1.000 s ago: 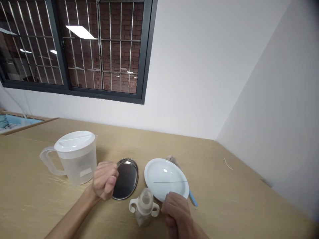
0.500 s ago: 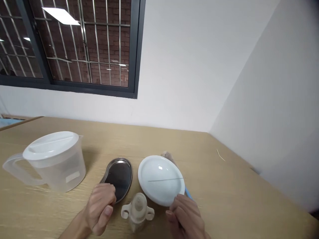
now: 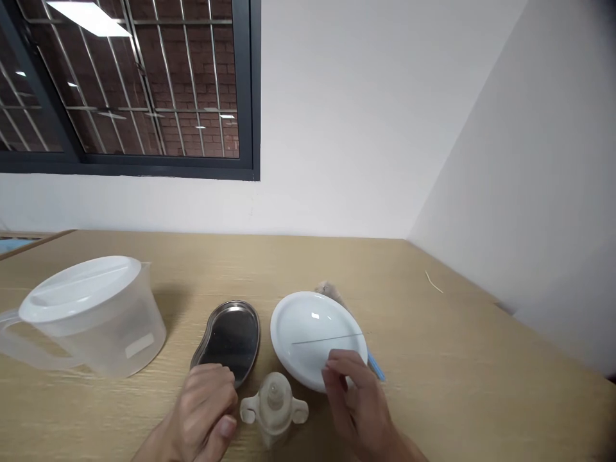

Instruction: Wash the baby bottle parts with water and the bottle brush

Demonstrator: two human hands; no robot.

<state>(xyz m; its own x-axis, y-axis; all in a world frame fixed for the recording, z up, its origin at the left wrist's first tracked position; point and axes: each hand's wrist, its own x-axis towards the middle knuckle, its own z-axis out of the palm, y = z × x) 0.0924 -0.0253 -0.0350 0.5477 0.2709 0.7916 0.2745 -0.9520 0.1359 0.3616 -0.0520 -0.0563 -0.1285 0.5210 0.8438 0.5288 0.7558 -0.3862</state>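
My left hand (image 3: 205, 410) is closed in a loose fist at the near end of a dark metal kidney dish (image 3: 232, 337), covering part of its rim; nothing shows in its fingers. My right hand (image 3: 359, 401) is over the near right rim of a white oval bowl (image 3: 308, 359), fingers bent and the thumb a little apart, with nothing visible between them. A thin straight rod (image 3: 317, 340) lies across the bowl, its right end at the rim. Between my hands stands a clear baby bottle (image 3: 275, 401) with two side handles and a teat on top.
On the left stands a translucent pitcher (image 3: 106, 337) with a white lid. Behind the bowl lie a greyish furry-looking thing (image 3: 331, 292) and a blue stick (image 3: 376, 366), both partly hidden. A thin pale strip (image 3: 434, 282) is at the right, near the wall.
My right hand has moved up over the bowl's rim, and its fingers have loosened from a closed curl. The left hand stays a fist by the kidney dish. The view has shifted slightly.
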